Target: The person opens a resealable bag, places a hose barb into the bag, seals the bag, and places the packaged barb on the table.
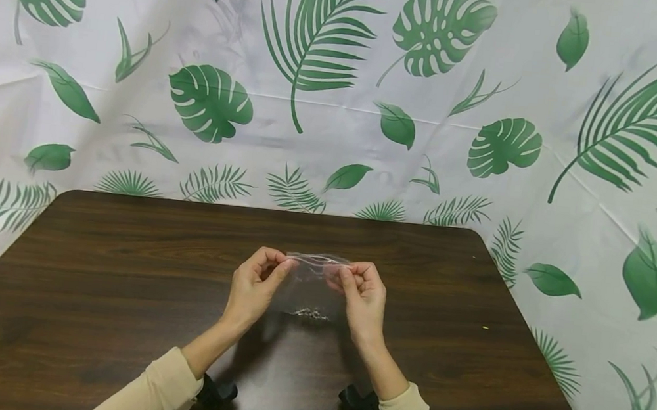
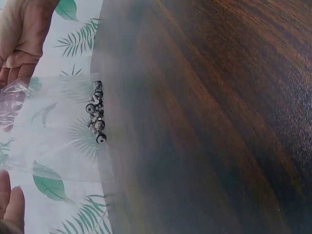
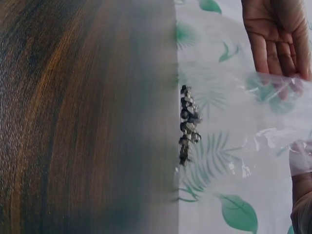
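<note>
Both hands hold up a clear plastic bag [image 1: 303, 292] by its top edge, above the table. The left hand [image 1: 252, 287] pinches the left corner between thumb and fingers, while the right hand [image 1: 365, 301] grips the right corner, with some fingertips showing through the film. Two edges at the mouth stand slightly apart in the middle. Several small metal parts with black rings [image 2: 97, 109] lie gathered along the bag's bottom, and the right wrist view shows the same small parts [image 3: 186, 122] in a row. Their exact kind is too small to tell.
A dark wood-grain table [image 1: 119, 277] spreads below the hands. Behind it hangs a white cloth [image 1: 334, 146] printed with green leaves. A tiny yellow bit [image 1: 486, 327] lies on the table's right side. Black devices [image 1: 358, 402] sit at the wrists below cream sleeves [image 1: 150, 386].
</note>
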`<state>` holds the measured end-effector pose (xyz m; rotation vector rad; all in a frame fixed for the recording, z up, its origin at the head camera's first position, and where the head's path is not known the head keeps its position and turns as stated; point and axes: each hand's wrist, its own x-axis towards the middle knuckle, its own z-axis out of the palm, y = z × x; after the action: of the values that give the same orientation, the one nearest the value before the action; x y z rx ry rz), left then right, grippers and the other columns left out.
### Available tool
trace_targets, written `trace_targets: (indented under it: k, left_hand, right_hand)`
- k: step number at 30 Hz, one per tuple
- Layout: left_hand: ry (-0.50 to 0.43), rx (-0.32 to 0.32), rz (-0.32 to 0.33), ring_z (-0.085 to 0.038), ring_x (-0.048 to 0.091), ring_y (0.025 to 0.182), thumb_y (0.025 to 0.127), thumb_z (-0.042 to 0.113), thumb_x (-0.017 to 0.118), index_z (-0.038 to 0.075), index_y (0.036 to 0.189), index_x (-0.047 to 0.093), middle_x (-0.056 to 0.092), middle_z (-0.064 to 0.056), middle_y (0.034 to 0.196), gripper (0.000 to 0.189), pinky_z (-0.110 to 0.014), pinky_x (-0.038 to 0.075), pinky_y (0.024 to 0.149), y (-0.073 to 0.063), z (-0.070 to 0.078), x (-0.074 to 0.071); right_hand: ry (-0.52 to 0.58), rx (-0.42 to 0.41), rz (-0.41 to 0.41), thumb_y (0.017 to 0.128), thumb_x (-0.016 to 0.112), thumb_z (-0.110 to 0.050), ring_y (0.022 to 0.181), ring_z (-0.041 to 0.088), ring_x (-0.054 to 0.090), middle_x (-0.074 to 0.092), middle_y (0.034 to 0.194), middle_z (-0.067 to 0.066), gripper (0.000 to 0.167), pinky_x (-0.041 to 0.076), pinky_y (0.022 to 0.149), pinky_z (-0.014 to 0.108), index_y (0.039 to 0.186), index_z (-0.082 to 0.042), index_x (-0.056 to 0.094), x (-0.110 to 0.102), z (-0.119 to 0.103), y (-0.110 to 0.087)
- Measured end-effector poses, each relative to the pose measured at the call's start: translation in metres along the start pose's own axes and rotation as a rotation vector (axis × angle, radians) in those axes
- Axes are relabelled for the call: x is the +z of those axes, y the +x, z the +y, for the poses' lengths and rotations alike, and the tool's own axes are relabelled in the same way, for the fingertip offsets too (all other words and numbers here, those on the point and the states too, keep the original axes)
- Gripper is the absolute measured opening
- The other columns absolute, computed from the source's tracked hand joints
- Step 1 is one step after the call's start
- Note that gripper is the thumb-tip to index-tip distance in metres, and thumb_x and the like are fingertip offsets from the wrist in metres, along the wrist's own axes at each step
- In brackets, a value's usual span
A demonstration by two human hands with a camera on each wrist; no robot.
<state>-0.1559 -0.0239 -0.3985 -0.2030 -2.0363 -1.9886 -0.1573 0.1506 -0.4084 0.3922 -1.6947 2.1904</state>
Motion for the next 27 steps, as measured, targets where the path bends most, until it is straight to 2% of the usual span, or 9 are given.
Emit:
trace_targets:
  k: [2, 5, 8, 13, 17, 22, 27]
  left_hand:
    - [-0.012, 0.016, -0.016, -0.01, 0.066, 0.08, 0.089, 0.007, 0.064, -0.002, 0.09, 0.059, 0.07, -0.02, 0.092, 0.01, -0.015, 0.048, 0.068, 0.0, 0.002, -0.001]
    - [-0.017, 0.046, -0.025, -0.01, 0.067, 0.078, 0.09, 0.008, 0.062, -0.002, 0.09, 0.058, 0.07, -0.019, 0.088, 0.011, -0.017, 0.051, 0.07, 0.0, 0.004, -0.002]
    - [-0.048, 0.055, -0.033, -0.011, 0.068, 0.075, 0.09, 0.006, 0.061, -0.004, 0.09, 0.056, 0.068, -0.022, 0.085, 0.011, -0.025, 0.054, 0.071, 0.001, 0.004, -0.002]
    - [-0.109, 0.02, -0.05, -0.01, 0.068, 0.069, 0.091, 0.004, 0.059, -0.007, 0.092, 0.054, 0.064, -0.027, 0.085, 0.011, -0.032, 0.056, 0.068, 0.001, 0.007, -0.001]
    - [-0.103, 0.004, -0.056, -0.012, 0.068, 0.067, 0.092, 0.004, 0.058, -0.006, 0.093, 0.054, 0.064, -0.028, 0.086, 0.011, -0.031, 0.056, 0.063, 0.001, 0.009, -0.003]
    - [-0.12, -0.005, -0.084, -0.014, 0.068, 0.067, 0.092, 0.004, 0.058, -0.006, 0.094, 0.053, 0.063, -0.027, 0.085, 0.011, -0.037, 0.056, 0.063, 0.0, 0.011, -0.005]
    - [-0.097, 0.047, -0.124, -0.012, 0.068, 0.069, 0.092, 0.005, 0.058, -0.005, 0.101, 0.055, 0.063, -0.025, 0.087, 0.014, -0.035, 0.056, 0.063, 0.0, 0.014, -0.009]
  right_hand:
    - [-0.004, 0.002, -0.007, 0.092, 0.056, -0.003, 0.084, 0.016, 0.07, 0.072, 0.089, 0.013, 0.023, 0.055, 0.073, 0.032, 0.092, 0.016, 0.043, 0.0, -0.001, 0.0]
    - [-0.011, 0.01, -0.012, 0.093, 0.055, -0.002, 0.085, 0.017, 0.07, 0.071, 0.09, 0.016, 0.019, 0.055, 0.073, 0.033, 0.091, 0.014, 0.044, -0.001, -0.002, 0.001]
    - [-0.017, 0.019, -0.01, 0.093, 0.054, 0.0, 0.084, 0.016, 0.07, 0.073, 0.088, 0.009, 0.014, 0.055, 0.073, 0.032, 0.09, 0.012, 0.046, -0.001, -0.004, 0.002]
    - [-0.023, 0.036, -0.014, 0.093, 0.053, 0.002, 0.081, 0.015, 0.07, 0.072, 0.084, 0.0, 0.012, 0.055, 0.072, 0.032, 0.089, 0.011, 0.047, -0.002, -0.006, 0.003]
    - [-0.024, 0.044, -0.014, 0.092, 0.054, 0.001, 0.077, 0.015, 0.071, 0.071, 0.081, -0.001, 0.016, 0.056, 0.071, 0.034, 0.091, 0.016, 0.046, -0.002, -0.008, 0.003]
    - [-0.023, 0.047, -0.011, 0.092, 0.055, 0.001, 0.072, 0.015, 0.07, 0.07, 0.078, 0.0, 0.019, 0.056, 0.065, 0.029, 0.092, 0.018, 0.046, -0.002, -0.012, 0.003]
    - [-0.025, 0.049, -0.01, 0.092, 0.055, 0.001, 0.07, 0.014, 0.07, 0.069, 0.077, -0.001, 0.019, 0.056, 0.062, 0.027, 0.092, 0.018, 0.047, 0.0, -0.013, 0.003]
